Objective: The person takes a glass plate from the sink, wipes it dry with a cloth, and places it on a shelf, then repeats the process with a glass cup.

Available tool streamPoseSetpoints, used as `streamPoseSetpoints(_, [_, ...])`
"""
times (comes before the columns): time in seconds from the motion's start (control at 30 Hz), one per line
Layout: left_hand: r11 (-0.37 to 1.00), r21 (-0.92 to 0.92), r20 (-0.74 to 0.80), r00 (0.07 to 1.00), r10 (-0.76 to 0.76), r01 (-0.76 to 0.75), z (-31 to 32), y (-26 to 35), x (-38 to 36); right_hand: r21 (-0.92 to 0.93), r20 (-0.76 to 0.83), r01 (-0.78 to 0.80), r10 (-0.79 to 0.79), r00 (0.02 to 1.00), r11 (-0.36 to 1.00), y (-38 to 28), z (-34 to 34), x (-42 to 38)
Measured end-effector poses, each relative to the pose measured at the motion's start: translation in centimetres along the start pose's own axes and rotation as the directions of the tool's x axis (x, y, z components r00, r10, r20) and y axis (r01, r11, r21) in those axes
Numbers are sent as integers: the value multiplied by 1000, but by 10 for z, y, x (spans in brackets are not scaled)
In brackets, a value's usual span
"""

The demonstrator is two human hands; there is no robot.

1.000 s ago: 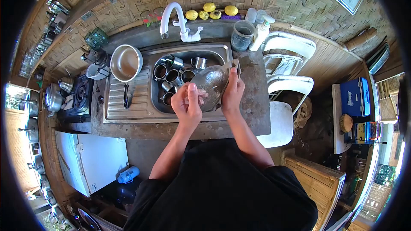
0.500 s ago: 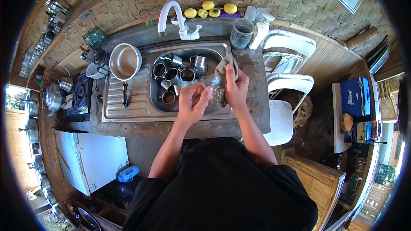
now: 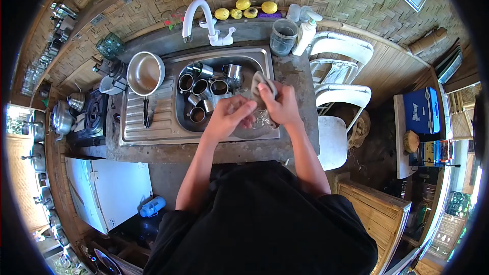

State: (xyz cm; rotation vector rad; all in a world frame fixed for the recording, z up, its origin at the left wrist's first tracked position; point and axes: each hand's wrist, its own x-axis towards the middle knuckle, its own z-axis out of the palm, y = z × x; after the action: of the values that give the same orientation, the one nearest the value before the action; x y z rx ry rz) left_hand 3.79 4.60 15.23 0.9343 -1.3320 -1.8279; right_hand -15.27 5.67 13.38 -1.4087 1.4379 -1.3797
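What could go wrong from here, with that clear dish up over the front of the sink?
The clear dish could slip: the left hand holds it, while the right hand has a bunched cloth at its far side, perhaps making that grip less sure.

If it dropped, it might strike the sink's metal rim or the crowded mugs.

The pan's handle points toward the person, so a sleeve or arm might catch it.
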Motion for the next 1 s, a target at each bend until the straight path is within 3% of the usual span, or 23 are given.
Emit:
streamPoseSetpoints(0.03, [993, 105, 32, 998, -57, 54, 0, 2, 2, 26, -47, -1, 2, 999, 1000, -1, 1, -1])
streamPoseSetpoints(0.1, [988, 103, -61, 991, 118, -112, 3, -4, 3, 81, -140, 2, 9, 990, 997, 0, 10, -2])
streamPoseSetpoints(0.17, [962, 88, -151, 951, 270, -259, 8, -13, -1, 279, -264, -95, 171, 949, 956, 22, 24, -8])
streamPoseSetpoints(0.27, [898, 109, -445, 787, 428, -426, 32, -21, 5, 450, -370, -238, 422, 828, 861, 49, 51, -25])
streamPoseSetpoints(0.3, [875, 128, -534, 711, 458, -468, 42, -26, 6, 584, -325, -266, 521, 789, 767, 48, 54, -25])
streamPoseSetpoints(0.37, [876, 163, -497, 729, 471, -455, 46, -42, 1, 802, -188, -290, 682, 707, 522, 46, 58, -20])
streamPoseSetpoints(0.4, [874, 166, -458, 749, 478, -457, 44, -47, 1, 864, -164, -230, 682, 713, 448, 3, 50, -16])
streamPoseSetpoints(0.43, [873, 167, -415, 770, 484, -459, 43, -53, 1, 798, -183, -248, 613, 768, 549, 10, 45, -14])
streamPoseSetpoints(0.47, [911, 171, -315, 856, 411, -375, 31, -56, -3, 720, -194, -255, 540, 819, 645, 23, 32, -11])
streamPoseSetpoints(0.53, [976, -53, -176, 964, 197, -209, 15, -37, -5, 500, -215, -210, 355, 910, 840, 27, 9, -2])
streamPoseSetpoints(0.6, [980, -200, -34, 999, 9, -16, 2, -14, -3, 364, -134, -205, 269, 954, 908, 1, 4, -3])
streamPoseSetpoints(0.67, [998, -62, -74, 997, -8, 3, -4, -2, 0, 160, -87, -158, 173, 981, 974, 6, 7, -4])
streamPoseSetpoints(0.73, [998, 29, -126, 990, 64, -60, -4, -5, 4, 331, -184, -214, 286, 941, 919, 20, 15, -8])
streamPoseSetpoints(0.83, [965, -62, -407, 889, 209, -255, 9, -32, 10, 454, -329, -304, 475, 816, 838, 20, 41, -22])
streamPoseSetpoints(0.87, [927, -56, -575, 771, 273, -370, 10, -53, 21, 447, -343, -341, 511, 788, 827, 27, 53, -31])
streamPoseSetpoints(1.0, [867, -200, -741, 650, 171, -456, 22, -35, 28, 368, -400, -377, 511, 761, 850, 23, 74, -46])
